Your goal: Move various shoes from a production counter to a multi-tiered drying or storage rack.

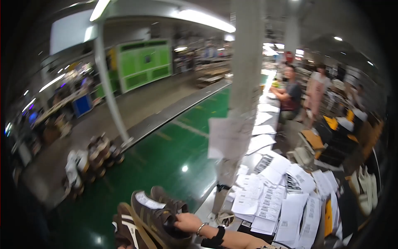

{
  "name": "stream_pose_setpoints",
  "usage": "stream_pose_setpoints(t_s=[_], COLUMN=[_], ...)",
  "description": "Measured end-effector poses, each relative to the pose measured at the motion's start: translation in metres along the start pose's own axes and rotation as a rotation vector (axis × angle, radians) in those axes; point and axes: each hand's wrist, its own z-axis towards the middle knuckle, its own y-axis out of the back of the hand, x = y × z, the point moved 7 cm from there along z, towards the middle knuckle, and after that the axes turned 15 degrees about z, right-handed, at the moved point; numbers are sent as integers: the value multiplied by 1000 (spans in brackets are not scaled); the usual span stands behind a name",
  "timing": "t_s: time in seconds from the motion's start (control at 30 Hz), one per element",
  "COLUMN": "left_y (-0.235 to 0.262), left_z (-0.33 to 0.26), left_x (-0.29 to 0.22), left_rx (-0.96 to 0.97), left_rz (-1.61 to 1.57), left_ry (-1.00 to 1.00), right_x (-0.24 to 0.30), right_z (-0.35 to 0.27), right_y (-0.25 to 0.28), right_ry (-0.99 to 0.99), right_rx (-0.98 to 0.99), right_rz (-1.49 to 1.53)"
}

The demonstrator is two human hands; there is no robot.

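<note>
My right hand point(188, 223) reaches in from the lower edge, a bracelet and a black band on its wrist. Its fingers are closed on the opening of a brown sneaker point(151, 218) with a white paper slip point(149, 201) on top. Behind that shoe another brown sneaker point(163, 195) shows in part. To the left stands a brown shoe with white stripes point(129, 224), cut off by the lower edge. Only a sliver of what seems to be my left hand point(124, 247) shows below it, its fingers hidden.
Printed paper sheets point(269, 203) cover the bench to the right. A pillar point(244, 74) rises behind, beside a green conveyor belt point(174, 145). Several shoes point(95, 159) stand at the belt's left. White shoes point(365, 189) lie far right; a seated person point(289, 95) is farther back.
</note>
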Motion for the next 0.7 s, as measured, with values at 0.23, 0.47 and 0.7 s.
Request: stream_pose_setpoints(t_s=[0.23,0.47,0.7], left_y=[38,-10,-64], left_z=[-228,-395,-567], left_x=[-3,16,89], left_rx=[-564,-914,-1203], left_rz=[603,49,-189], left_ry=[196,413,548], right_x=[5,61,147], right_z=[-29,-52,-219], right_y=[0,-43,-150], right_ry=[84,459,476], right_rx=[87,309,934], right_rz=[148,371,613])
